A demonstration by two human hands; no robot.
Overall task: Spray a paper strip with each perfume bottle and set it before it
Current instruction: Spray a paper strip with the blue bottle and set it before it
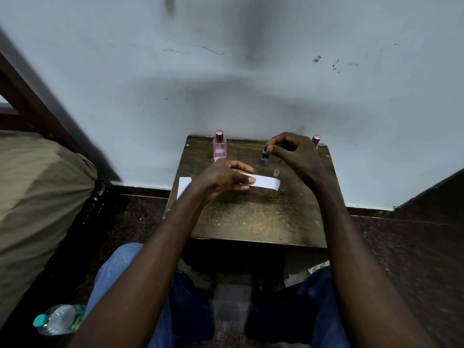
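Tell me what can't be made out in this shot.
Head view:
1. Third bottle: right hand hides all but its pink cap.
2. Blue bottle: right fingers cover its top.
3. Paper strip: left hand covers its left end.
4. Second paper: left wrist hides part.

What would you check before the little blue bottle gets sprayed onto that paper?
1. Cap off the blue bottle: ok, a clear cap lies on the table beside it.
2. Right hand on the bottle: ok, it pinches the top.
3. Left hand holds the paper strip: ok.
4. Nozzle faces the strip: cannot tell.
5. Pink bottle out of the way: ok, it stands apart, capped.
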